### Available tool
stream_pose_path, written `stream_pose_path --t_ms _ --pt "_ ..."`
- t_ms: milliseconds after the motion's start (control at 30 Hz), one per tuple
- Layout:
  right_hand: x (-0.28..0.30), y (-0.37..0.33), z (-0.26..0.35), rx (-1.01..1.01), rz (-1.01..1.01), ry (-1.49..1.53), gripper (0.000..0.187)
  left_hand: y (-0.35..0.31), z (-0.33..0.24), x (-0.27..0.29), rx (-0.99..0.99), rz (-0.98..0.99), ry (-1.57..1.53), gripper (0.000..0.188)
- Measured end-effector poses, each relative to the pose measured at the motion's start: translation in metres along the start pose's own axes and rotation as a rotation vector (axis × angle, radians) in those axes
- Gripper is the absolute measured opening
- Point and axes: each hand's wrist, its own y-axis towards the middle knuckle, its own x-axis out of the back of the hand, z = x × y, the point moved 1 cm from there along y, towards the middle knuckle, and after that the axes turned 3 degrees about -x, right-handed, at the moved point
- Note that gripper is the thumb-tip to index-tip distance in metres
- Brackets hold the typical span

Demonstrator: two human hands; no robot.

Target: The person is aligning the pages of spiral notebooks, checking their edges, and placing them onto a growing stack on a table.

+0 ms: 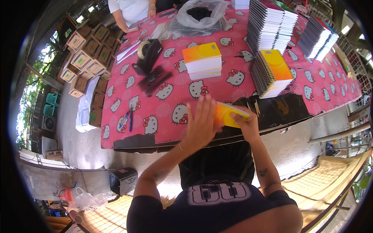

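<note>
Near the table's front edge, my right hand (248, 121) grips a small yellow-and-orange notebook (226, 115), its thumb across the cover. My left hand (202, 119) lies with fingers stretched out against the notebook's left end and hides that part. A row of holes or wire runs along the notebook's far edge; I cannot tell which. Beyond my hands stands a stack of similar yellow-covered pads (202, 60) with no coil showing. To its right is a stack of spiral-bound yellow notebooks (274, 73). Loose black binding coils (155, 79) lie at the left.
Blue-handled pliers (130, 121) and a black tape dispenser (148, 57) sit on the pink patterned table (165, 128). Tall spiral notebook stacks (270, 27) stand far right. A plastic bag (178, 23) holds black coils. Another person (130, 13) is at the far side; cartons (87, 56) are stacked left.
</note>
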Motion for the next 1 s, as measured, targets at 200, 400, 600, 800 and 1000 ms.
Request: stream_pose_path --t_ms 200,400,600,800,1000 --pt "0.0 -0.004 -0.002 -0.003 0.084 0.004 0.027 0.017 0.007 0.007 0.034 0.035 0.116 0.08" --pt "0.009 -0.006 -0.002 -0.031 0.108 -0.05 0.028 -0.011 0.001 -0.01 -0.129 0.102 0.09 0.079" --pt "0.002 -0.003 0.005 -0.021 0.043 0.138 0.028 -0.016 -0.01 -0.008 -0.134 0.046 0.019 0.078" --pt "-0.011 -0.006 0.011 -0.053 0.103 0.12 0.028 0.041 0.019 0.014 -0.011 -0.03 0.16 0.084" --pt "0.001 -0.001 0.007 -0.024 0.123 0.038 0.027 0.018 0.0 0.001 -0.103 -0.056 0.131 0.085"
